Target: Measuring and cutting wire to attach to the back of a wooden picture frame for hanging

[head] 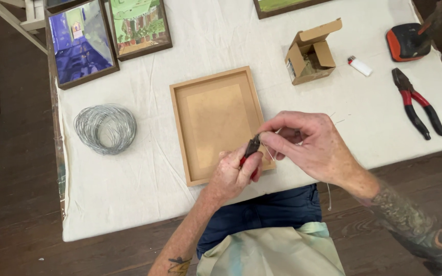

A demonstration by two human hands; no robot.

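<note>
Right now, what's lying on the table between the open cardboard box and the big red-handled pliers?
In the head view, a small white lighter lies on the white cloth between the cardboard box and the red-handled pliers.

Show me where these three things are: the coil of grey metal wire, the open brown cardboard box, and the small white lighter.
Coil of grey metal wire (105, 128): head view, on its wound loops.
Open brown cardboard box (310, 52): head view, on its inner flap.
Small white lighter (360, 66): head view, on its white body.

Your left hand (237, 171) hides the small pliers' (251, 147) red handles; the upper-centre painting (282, 5) is cut off by the frame's top edge.
</note>
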